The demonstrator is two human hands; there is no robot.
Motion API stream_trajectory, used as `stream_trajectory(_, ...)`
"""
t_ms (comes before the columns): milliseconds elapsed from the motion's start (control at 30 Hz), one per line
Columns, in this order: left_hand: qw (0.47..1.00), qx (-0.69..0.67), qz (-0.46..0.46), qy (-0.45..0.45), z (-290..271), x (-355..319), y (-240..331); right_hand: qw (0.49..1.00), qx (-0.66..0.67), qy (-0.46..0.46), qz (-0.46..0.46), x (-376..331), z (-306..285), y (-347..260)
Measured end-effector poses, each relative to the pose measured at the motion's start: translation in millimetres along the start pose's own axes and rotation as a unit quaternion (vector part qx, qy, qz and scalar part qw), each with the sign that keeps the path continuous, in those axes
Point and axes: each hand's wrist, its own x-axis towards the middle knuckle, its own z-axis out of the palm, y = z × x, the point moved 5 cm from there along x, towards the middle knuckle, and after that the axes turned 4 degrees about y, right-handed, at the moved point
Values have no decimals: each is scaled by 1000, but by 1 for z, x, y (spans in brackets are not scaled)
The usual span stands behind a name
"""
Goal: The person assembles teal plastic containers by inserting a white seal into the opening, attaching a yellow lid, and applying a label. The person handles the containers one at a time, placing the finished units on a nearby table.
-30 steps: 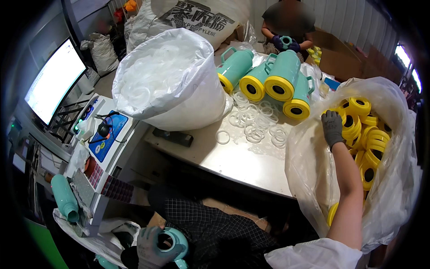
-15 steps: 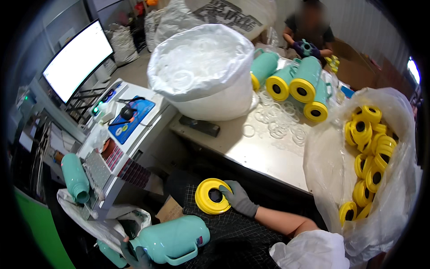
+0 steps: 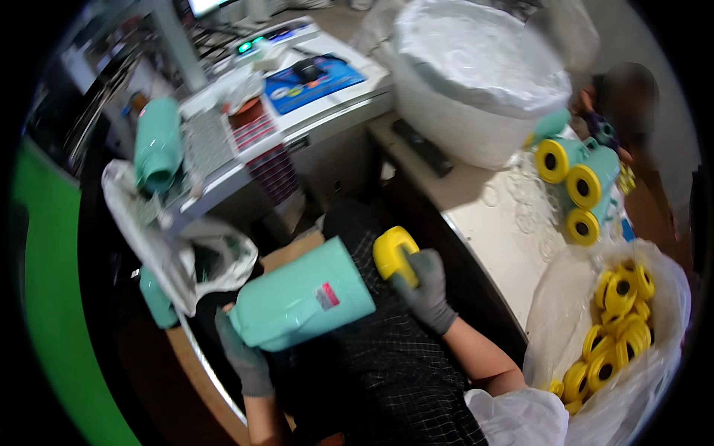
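Across my lap lies a teal thermos jug body with a small red label. My left hand, in a grey glove, is closed round its narrower end; some of the fingers are hidden behind it. A yellow round base cap is pinched in my gloved right hand. The cap is tilted on edge, close to the jug's wide end but apart from it.
At the right, a clear plastic bag holds several yellow caps. Teal jugs with yellow bases lie beside loose clear rings and a white sack. Another jug rests at left. A person works beyond.
My left hand has lifted the jug and swung its wide end up and right. My right hand has moved right and up, turning the cap on edge. The view has shifted left.
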Motion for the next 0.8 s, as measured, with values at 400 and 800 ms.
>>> stream_trajectory(400,981,166,57,-83,5,-22,-40,960,268,-10,-81,75,-14,-86)
stream_trajectory(800,997,-31,-18,67,22,-36,-23,965,258,-46,-21,57,-16,-94)
